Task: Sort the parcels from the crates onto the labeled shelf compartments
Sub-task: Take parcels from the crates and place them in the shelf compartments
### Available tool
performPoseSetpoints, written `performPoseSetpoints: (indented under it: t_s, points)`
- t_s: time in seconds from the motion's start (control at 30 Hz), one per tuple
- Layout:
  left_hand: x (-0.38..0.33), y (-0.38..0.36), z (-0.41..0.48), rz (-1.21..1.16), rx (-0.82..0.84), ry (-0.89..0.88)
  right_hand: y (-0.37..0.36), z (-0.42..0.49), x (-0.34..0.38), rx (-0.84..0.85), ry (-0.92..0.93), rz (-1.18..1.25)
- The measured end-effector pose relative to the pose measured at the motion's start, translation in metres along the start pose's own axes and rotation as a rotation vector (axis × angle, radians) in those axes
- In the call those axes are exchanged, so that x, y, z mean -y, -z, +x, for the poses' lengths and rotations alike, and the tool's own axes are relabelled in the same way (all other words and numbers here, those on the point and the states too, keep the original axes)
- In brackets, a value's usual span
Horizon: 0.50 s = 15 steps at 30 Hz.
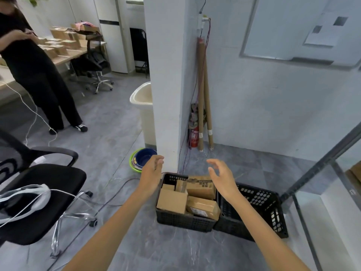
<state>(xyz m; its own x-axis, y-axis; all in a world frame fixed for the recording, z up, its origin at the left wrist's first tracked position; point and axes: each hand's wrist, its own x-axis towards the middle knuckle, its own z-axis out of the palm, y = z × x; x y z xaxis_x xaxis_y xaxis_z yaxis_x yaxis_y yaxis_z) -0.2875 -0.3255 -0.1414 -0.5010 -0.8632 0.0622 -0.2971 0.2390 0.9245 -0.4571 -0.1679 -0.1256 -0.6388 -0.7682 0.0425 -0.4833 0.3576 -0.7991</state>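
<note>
Two black plastic crates stand side by side on the grey floor. The left crate (183,220) holds several brown cardboard parcels, among them a plain box (172,200), a printed box (201,187) and a labelled box (203,208). The right crate (269,208) looks mostly empty. My left hand (153,170) hovers above the left crate's far left corner, fingers apart, holding nothing. My right hand (220,176) hovers over the gap between the crates, open and empty. A metal shelf frame (312,173) shows at the right edge.
A black office chair (39,184) with a white headset on it stands left. A person in black (33,71) stands at a table of boxes. Blue and green basins (142,159), a white bin (144,106), a white pillar (166,75), cardboard tubes and an extinguisher lie beyond.
</note>
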Motion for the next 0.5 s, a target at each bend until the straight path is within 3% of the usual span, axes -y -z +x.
performPoseSetpoints:
  t_s: [0.5]
  points:
    - [0.068,0.017,0.057,0.049,0.020,0.158,-0.079,0.054,-0.021,0.126,-0.190,0.047]
